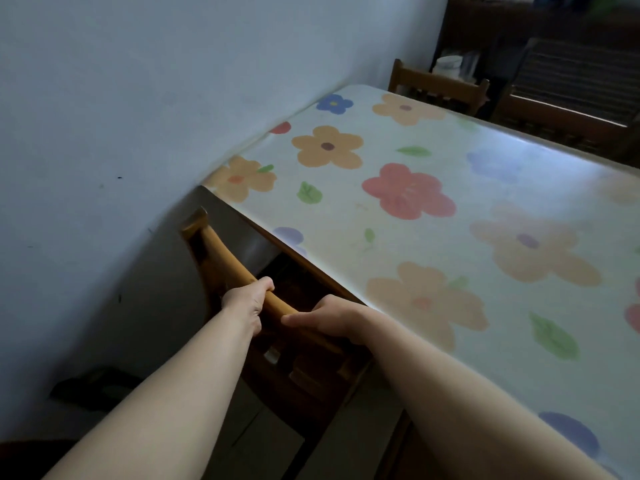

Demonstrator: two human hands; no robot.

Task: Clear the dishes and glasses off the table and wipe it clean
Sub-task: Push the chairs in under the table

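The table (467, 216) carries a glossy white cloth printed with orange, red and blue flowers; no dishes or glasses show on the part in view. A wooden chair (221, 251) stands at the table's near-left side, its seat tucked under the edge. My left hand (247, 299) is wrapped around the chair's curved top rail. My right hand (329, 317) grips the same rail a little further right, thumb over the top.
A pale wall (138, 98) runs along the table's left side. Two more wooden chairs (440, 86) stand at the far end. A dark cabinet (519, 22) and a white container (448, 65) sit behind them. A dark object (93, 386) lies on the floor.
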